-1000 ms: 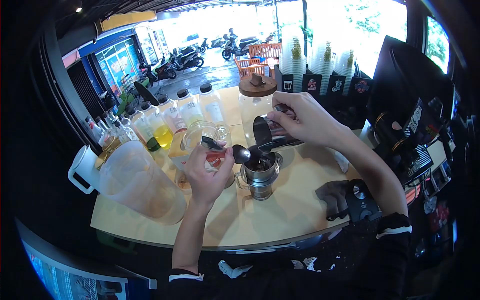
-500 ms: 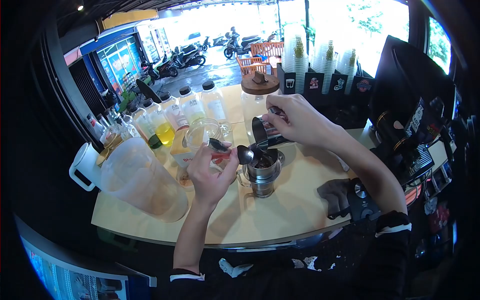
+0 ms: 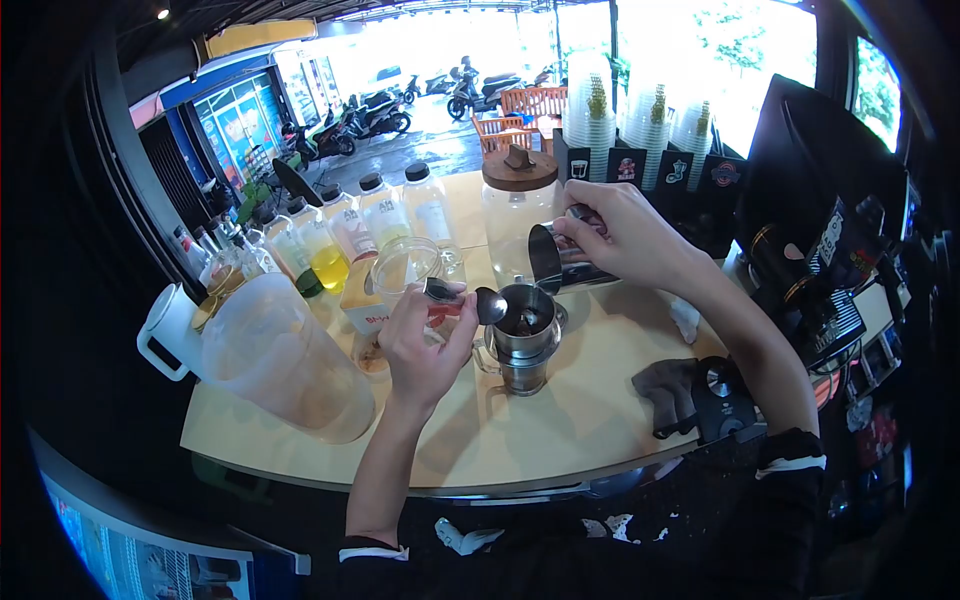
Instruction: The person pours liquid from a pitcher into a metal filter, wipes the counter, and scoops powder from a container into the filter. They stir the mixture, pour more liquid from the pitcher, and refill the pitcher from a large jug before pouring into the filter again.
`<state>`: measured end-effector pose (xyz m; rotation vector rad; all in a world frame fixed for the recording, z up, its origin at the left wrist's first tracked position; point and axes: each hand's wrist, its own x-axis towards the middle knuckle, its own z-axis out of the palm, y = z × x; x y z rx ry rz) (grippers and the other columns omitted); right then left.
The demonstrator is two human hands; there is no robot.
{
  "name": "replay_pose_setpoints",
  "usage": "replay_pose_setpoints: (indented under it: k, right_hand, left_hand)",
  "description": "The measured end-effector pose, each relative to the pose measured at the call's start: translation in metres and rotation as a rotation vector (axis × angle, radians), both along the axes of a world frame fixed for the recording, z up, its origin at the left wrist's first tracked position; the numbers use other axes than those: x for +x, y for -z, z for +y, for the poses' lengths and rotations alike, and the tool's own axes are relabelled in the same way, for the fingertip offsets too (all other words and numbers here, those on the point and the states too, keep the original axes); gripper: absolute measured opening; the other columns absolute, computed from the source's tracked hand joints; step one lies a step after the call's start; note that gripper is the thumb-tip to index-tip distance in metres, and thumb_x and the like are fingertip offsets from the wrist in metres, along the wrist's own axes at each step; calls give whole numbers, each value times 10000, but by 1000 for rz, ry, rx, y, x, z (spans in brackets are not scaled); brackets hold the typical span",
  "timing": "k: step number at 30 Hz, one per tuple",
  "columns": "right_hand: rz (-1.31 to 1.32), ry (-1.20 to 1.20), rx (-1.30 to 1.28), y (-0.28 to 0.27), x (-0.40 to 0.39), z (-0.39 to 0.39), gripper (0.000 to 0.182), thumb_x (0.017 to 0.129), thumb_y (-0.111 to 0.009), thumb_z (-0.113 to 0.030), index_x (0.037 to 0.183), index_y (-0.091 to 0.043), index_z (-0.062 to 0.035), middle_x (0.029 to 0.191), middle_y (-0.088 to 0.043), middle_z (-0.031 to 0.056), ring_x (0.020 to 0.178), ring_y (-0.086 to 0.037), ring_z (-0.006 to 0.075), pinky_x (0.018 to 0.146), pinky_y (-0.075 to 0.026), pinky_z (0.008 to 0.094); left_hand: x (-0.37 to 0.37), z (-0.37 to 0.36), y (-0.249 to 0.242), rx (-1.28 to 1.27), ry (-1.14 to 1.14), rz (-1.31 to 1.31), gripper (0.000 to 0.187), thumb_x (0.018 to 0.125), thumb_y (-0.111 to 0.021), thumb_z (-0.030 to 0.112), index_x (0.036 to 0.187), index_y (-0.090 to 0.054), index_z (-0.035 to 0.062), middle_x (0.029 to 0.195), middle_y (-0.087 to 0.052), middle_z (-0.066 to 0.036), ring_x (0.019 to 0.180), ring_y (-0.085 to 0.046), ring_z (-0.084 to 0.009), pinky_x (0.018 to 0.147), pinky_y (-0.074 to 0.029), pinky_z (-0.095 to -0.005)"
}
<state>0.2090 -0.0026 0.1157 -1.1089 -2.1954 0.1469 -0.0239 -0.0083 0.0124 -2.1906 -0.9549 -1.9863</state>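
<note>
My left hand [image 3: 425, 345] is closed around a spoon, whose dark shiny bowl [image 3: 491, 306] points right, close to the rim of a metal drip filter [image 3: 524, 345]. That filter stands near the middle of the counter, apparently over a glass mug whose handle shows on its left. Something dark lies inside it. My right hand [image 3: 635, 235] grips a metal cup [image 3: 546, 258] by its far side, tilted with its mouth to the left, above and just right of the filter. Whether anything remains in the cup is hidden.
Left of the filter are an open glass jar [image 3: 407, 262], a box [image 3: 362, 300] and a large plastic pitcher [image 3: 290, 350]. Behind stand several bottles [image 3: 383, 212] and a wooden-lidded jar [image 3: 519, 200]. A dark cloth [image 3: 664, 392] and a black device with a knob [image 3: 722, 400] lie right.
My right hand has moved the metal cup slightly right, away from the filter's mouth. The dark stream between cup and filter no longer shows. My left hand has barely moved.
</note>
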Motion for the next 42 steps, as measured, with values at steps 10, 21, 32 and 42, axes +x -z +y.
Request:
replay_pose_setpoints:
  k: [10,21,32,42]
  right_hand:
    - [47,-23,15,-6,-10,-9,201,869,-598,-114,805,-509,55,613,-518,152,577,-535,245,545,-408,361]
    - [24,-127,103,6,-30,6,240,868,-601,-123,766,-464,46,587,-491,133,551,-534,224,533,-399,353]
    - [-16,-76,67,10,-24,13,217,895,-576,-89,773,-457,46,608,-535,126,709,-691,213,568,-485,323]
    - [12,-1,15,12,-6,12,200,843,-600,-115,850,-538,75,711,-611,225,679,-627,375,639,-475,416]
  left_hand:
    - [-2,-7,-10,140,-82,126,180,758,-736,19,884,-608,39,761,-613,-56,605,-618,-146,529,-467,-255]
    - [-6,-10,-8,169,-76,139,190,757,-735,7,890,-603,35,779,-626,-73,637,-636,-171,547,-483,-273]
    - [-4,-12,-8,135,-60,133,189,756,-732,-6,889,-603,30,783,-628,-76,662,-643,-170,578,-509,-268]
    - [-2,-9,-6,146,-65,136,190,759,-730,-1,899,-608,40,769,-624,-70,649,-628,-165,558,-491,-269]
